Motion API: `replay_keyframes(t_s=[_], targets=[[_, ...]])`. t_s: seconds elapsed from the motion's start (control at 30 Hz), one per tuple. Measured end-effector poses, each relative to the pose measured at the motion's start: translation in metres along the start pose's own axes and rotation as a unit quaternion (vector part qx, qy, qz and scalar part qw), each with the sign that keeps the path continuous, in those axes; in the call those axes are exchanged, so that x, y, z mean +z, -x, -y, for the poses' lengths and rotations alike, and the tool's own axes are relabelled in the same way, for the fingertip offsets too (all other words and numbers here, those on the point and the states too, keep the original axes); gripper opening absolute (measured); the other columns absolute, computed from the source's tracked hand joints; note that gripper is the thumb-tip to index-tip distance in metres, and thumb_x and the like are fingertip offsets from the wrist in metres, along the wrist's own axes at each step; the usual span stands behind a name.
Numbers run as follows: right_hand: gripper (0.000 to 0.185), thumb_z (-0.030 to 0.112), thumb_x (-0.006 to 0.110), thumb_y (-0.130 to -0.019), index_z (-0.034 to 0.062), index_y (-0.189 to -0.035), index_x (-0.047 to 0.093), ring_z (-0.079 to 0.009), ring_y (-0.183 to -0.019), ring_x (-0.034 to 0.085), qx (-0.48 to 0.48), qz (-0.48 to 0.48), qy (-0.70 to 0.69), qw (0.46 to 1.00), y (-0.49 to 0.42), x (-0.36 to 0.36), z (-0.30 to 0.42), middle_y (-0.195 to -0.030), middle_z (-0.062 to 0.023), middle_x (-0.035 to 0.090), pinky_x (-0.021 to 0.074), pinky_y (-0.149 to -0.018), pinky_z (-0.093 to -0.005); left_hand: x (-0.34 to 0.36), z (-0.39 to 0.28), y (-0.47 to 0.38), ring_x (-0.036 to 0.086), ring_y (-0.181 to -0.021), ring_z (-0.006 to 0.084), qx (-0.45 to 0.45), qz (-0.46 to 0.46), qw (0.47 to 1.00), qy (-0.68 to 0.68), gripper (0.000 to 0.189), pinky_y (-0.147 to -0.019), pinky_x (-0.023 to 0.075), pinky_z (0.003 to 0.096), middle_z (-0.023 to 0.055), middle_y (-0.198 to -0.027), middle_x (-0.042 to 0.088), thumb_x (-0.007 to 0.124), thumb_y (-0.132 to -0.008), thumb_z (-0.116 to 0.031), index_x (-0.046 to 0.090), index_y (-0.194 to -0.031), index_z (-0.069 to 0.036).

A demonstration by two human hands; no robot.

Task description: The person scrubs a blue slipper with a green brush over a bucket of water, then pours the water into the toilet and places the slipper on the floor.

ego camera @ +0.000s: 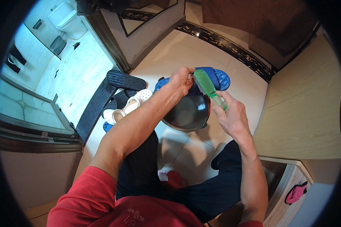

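Note:
My left hand [183,81] is closed around the middle of a blue slide sandal [223,79], above the far rim of a dark round basin [184,113]. The sandal's quilted footbed shows at its right end; my hand and forearm cover much of the rest. In my right hand [231,113] is the handle of a green scrub brush [203,79] with pale bristles. Its head lies over the sandal, close to my left fingers, bristles facing left. Whether the bristles touch the sandal I cannot tell.
Left of the basin lie white clogs [133,103], a black slide [120,98], an upturned dark sandal [126,80] and a blue shoe part [107,126]. A dark doorsill [95,106] borders a bathroom with a toilet [66,18]. A wooden cabinet [301,113] stands right.

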State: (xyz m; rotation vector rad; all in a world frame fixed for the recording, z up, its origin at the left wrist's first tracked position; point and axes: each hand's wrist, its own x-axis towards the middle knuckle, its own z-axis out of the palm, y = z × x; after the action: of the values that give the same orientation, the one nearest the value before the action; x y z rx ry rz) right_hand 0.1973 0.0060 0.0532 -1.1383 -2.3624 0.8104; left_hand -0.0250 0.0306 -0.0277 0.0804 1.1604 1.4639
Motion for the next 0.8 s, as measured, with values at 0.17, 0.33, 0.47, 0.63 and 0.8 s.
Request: replay_keyframes(t_s=[0.17, 0.33, 0.47, 0.63, 0.8], targets=[[0.038, 0.011, 0.067, -0.079, 0.0045, -0.115, 0.058, -0.0418, -0.089, 0.063, 0.047, -0.050, 0.007, 0.998, -0.002, 0.001, -0.001, -0.094, -0.0254, 0.065, 0.0507, -0.078, -0.0442, 0.011, 0.003, 0.011, 0.051, -0.055, 0.0128, 0.000, -0.035, 0.999, -0.010, 0.006, -0.051, 0.0441, 0.0265, 0.0030, -0.068, 0.054, 0.059, -0.085, -0.012, 0.055, -0.082, -0.007], [0.037, 0.012, 0.067, -0.080, 0.0043, -0.115, 0.058, -0.0422, -0.088, 0.063, -0.007, -0.008, 0.001, 1.000, -0.002, 0.001, 0.000, -0.092, -0.0254, 0.065, 0.0507, -0.076, -0.0445, 0.012, -0.001, 0.017, 0.049, -0.052, 0.0121, 0.036, -0.005, 0.999, 0.009, 0.007, -0.052, 0.0444, 0.0264, 0.0021, -0.067, 0.053, 0.058, -0.086, -0.012, 0.056, -0.083, -0.006], [0.037, 0.013, 0.066, -0.080, 0.0024, -0.114, 0.058, -0.0422, -0.091, 0.063, 0.037, -0.024, 0.006, 0.999, -0.002, -0.001, 0.001, -0.095, -0.0259, 0.065, 0.0504, -0.079, -0.0438, 0.014, -0.003, 0.019, 0.048, -0.052, 0.0118, 0.040, -0.011, 0.999, -0.002, 0.009, -0.052, 0.0436, 0.0271, 0.0003, -0.066, 0.050, 0.058, -0.087, -0.014, 0.056, -0.082, -0.006], [0.036, 0.012, 0.066, -0.080, 0.0022, -0.114, 0.058, -0.0422, -0.090, 0.063, 0.001, -0.014, 0.004, 1.000, -0.002, 0.003, 0.001, -0.096, -0.0260, 0.065, 0.0504, -0.079, -0.0438, 0.018, -0.003, 0.026, 0.046, -0.052, 0.0107, 0.054, -0.026, 0.998, -0.005, 0.010, -0.051, 0.0427, 0.0275, -0.0017, -0.065, 0.047, 0.058, -0.088, -0.015, 0.055, -0.081, -0.008], [0.036, 0.012, 0.066, -0.082, 0.0046, -0.116, 0.059, -0.0363, -0.080, 0.067, 0.010, -0.050, 0.019, 0.999, -0.005, 0.005, -0.004, -0.088, -0.0242, 0.066, 0.0509, -0.072, -0.0382, 0.019, -0.005, 0.032, 0.045, -0.052, 0.0099, 0.063, -0.017, 0.997, -0.031, 0.011, -0.048, 0.0411, 0.0256, -0.0018, -0.064, 0.047, 0.057, -0.090, -0.014, 0.055, -0.081, -0.008]])
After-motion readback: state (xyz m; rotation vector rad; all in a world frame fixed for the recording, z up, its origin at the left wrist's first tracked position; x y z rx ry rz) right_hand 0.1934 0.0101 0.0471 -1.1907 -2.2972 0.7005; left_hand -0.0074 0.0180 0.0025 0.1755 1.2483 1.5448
